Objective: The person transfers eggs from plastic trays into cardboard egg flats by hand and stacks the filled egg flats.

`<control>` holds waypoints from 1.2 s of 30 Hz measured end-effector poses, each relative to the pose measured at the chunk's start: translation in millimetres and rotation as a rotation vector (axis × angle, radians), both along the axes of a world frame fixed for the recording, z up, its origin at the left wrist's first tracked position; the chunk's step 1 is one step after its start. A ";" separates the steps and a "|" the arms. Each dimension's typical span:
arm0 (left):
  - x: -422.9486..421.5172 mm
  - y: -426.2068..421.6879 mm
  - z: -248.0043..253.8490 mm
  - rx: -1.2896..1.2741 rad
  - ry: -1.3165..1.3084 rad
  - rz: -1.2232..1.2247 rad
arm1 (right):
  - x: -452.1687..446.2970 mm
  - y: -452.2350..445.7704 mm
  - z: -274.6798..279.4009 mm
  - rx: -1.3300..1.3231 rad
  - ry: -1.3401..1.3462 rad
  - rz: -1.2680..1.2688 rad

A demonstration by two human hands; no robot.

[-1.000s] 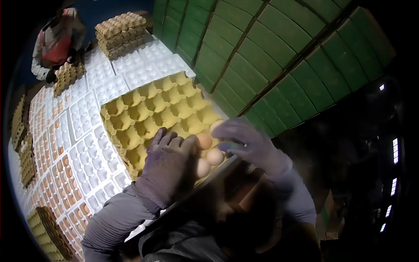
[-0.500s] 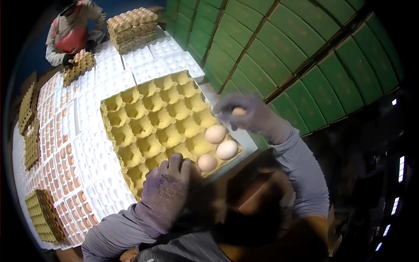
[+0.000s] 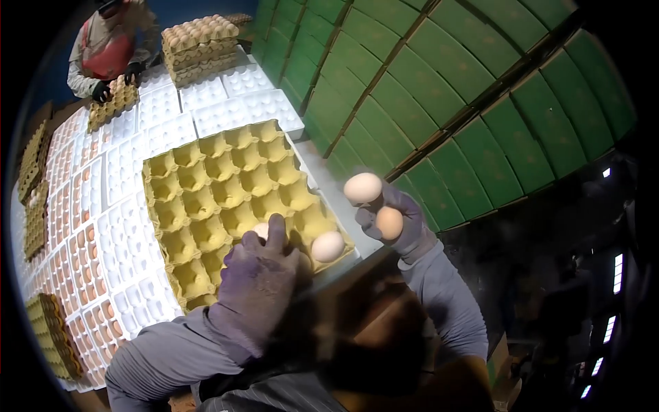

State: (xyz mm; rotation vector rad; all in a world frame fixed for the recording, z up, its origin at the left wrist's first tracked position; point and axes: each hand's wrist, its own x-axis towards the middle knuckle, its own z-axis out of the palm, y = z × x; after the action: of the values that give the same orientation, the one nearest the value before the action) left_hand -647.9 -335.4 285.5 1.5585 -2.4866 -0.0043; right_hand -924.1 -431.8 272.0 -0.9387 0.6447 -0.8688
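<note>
Beside the yellow tray point(image 3: 216, 196), set on white trays point(image 3: 127, 223), your right hand point(image 3: 414, 232) grips two eggs point(image 3: 362, 188); your left hand point(image 3: 255, 288), partly blocking the tray, curls around a third egg point(image 3: 261, 231). Green boxes point(image 3: 420, 93) stand at right.

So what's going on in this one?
The gloved right hand holds two eggs beside a yellow egg tray. The left hand is over that tray, partly hiding another egg; its grip is unclear. A further egg sits in the tray. Beyond the white trays, a co-worker handles another egg tray.
</note>
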 end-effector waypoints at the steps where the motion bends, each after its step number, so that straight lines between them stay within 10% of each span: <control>1: -5.1 -1.2 -1.8 -0.031 -0.049 0.009 | 2.6 3.9 5.6 -0.061 0.059 -0.028; 3: -4.2 -4.7 -5.1 -0.016 -0.099 0.011 | 9.4 13.3 27.3 -0.163 0.367 -0.018; 7: 37.5 -4.7 12.9 0.306 0.627 -0.018 | 33.6 24.7 29.1 -1.245 1.333 0.205; 11: 112.8 31.4 12.4 0.738 1.325 0.078 | 36.0 26.2 20.1 -1.151 1.237 0.090; 17: 265.3 142.0 -20.0 0.430 1.197 0.700 | 136.3 116.4 33.5 -0.643 0.429 -0.329; 22: 316.9 231.8 -101.0 0.560 0.653 0.994 | 279.0 163.0 -8.2 -1.163 0.865 0.585; 27: 316.5 287.4 -208.6 0.303 0.221 0.684 | 357.8 212.1 -169.0 -1.252 1.090 0.538; 36: 349.9 232.5 -237.6 0.416 0.377 0.482 | 417.6 260.3 -215.6 -1.012 1.120 0.591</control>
State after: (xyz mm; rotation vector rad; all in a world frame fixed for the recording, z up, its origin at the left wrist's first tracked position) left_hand -298.0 -102.8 47.9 2.0505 -1.8501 -0.7077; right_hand -506.4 -171.5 56.4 -2.4511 0.7698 0.0176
